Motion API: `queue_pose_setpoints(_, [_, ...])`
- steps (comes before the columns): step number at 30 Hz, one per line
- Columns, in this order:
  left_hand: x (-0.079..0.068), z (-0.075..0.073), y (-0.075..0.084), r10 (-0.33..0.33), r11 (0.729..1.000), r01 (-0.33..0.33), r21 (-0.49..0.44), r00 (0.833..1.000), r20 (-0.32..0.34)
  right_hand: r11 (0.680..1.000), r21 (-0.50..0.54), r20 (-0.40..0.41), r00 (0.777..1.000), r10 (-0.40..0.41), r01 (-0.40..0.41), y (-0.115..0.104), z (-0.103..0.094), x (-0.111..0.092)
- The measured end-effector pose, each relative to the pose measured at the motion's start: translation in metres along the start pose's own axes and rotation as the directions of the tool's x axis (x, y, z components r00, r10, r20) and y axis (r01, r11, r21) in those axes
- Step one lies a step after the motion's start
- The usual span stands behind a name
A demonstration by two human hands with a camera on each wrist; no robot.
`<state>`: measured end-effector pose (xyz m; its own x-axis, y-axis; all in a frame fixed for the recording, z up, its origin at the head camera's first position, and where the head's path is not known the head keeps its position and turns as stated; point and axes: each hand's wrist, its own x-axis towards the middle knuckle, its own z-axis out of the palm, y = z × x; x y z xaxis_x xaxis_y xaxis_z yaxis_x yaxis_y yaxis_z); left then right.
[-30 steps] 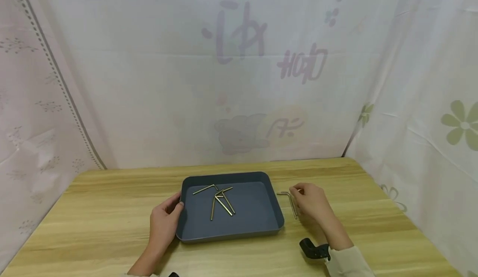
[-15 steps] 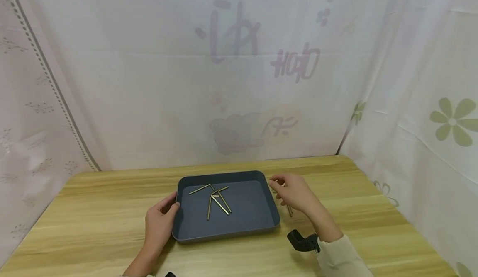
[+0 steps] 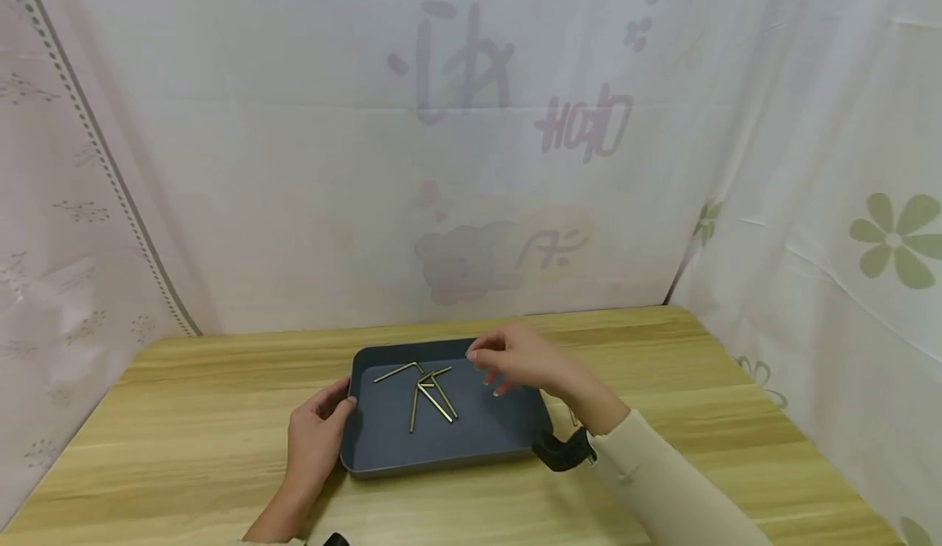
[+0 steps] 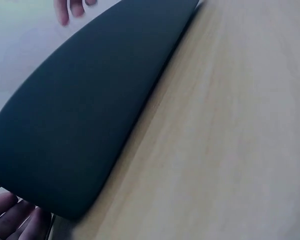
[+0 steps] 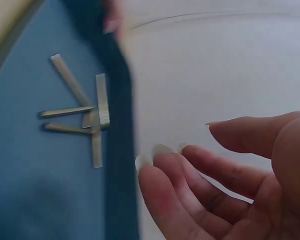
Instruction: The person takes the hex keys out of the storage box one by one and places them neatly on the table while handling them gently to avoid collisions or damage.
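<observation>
A dark blue-grey tray [image 3: 478,436] rests on the wooden table with several brass-coloured L-shaped hex keys [image 3: 436,404] inside, left of its middle. My left hand [image 3: 315,441] grips the tray's left wall, thumb at the rim; in the left wrist view its fingers [image 4: 20,220] show by the tray's end. Over the tray's right part hovers my right hand [image 3: 526,358]. The right wrist view shows that hand's thumb [image 5: 245,132] apart from its bent fingers, with nothing between them. Beside the tray's right wall, a hex key tip [image 3: 574,417] peeks out; my right forearm hides the remainder.
A black wrist mount [image 3: 562,450] juts from my right sleeve, overlapping the tray's front right corner in the head view. Printed white curtains [image 3: 294,203] rise behind the table [image 3: 221,415] and along both sides.
My right hand has moved left from the hex keys beside the tray to above the tray. My left hand keeps its grip, and the hex keys inside lie as before.
</observation>
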<state>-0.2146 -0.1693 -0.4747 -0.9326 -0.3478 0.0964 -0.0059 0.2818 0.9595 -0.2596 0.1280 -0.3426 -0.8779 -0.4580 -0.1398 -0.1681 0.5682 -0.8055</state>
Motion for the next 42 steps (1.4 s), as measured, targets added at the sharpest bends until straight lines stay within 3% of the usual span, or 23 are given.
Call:
queue_pose_setpoints(10, [-0.001,0.0,-0.002,0.002,1.0,-0.002,-0.016,1.0,-0.003,0.996,-0.05,0.036,0.997,0.075,-0.073,0.021,0.034,0.03])
queue_pose_setpoints(16, [0.0,-0.002,-0.002,0.007,1.0,-0.007,-0.017,1.0,-0.006,0.992,-0.075,0.086,0.991,0.107,-0.1,0.014,0.045,0.037])
queue_pose_setpoints(24, [0.0,-0.003,-0.002,0.008,1.0,-0.008,-0.009,1.0,0.005,0.968,-0.209,0.093,0.983,0.158,-0.136,0.006,0.055,0.05])
queue_pose_setpoints(35, [0.0,0.004,-0.003,0.014,1.0,-0.014,-0.002,1.0,0.012,0.936,-0.342,0.059,0.992,0.108,-0.082,0.014,0.059,0.066])
queue_pose_setpoints(42, [-0.001,-0.002,-0.003,0.002,1.0,-0.002,0.004,1.0,0.01,0.902,-0.426,0.059,0.993,0.101,-0.067,0.013,0.066,0.077])
